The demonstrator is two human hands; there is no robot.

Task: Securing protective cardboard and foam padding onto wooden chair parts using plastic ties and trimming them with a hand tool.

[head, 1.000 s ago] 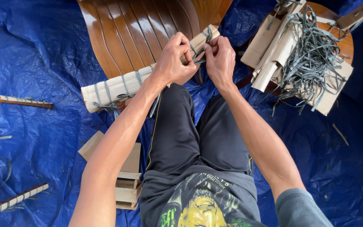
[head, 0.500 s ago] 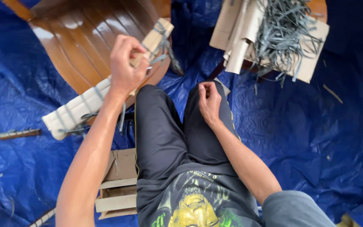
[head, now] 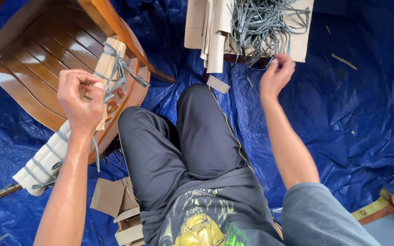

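Cardboard scraps sit by the legs. Left hand is clamped round a long cardboard-wrapped bundle tied with grey strips, over the wooden chair. Further out, right hand pinches one strip from the grey strip pile.

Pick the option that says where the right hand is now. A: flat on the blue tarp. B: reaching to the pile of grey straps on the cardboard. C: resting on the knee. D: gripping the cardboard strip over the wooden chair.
B: the right hand is raised at the edge of the grey straps heaped on the cardboard sheet, fingers pinched at a strand.
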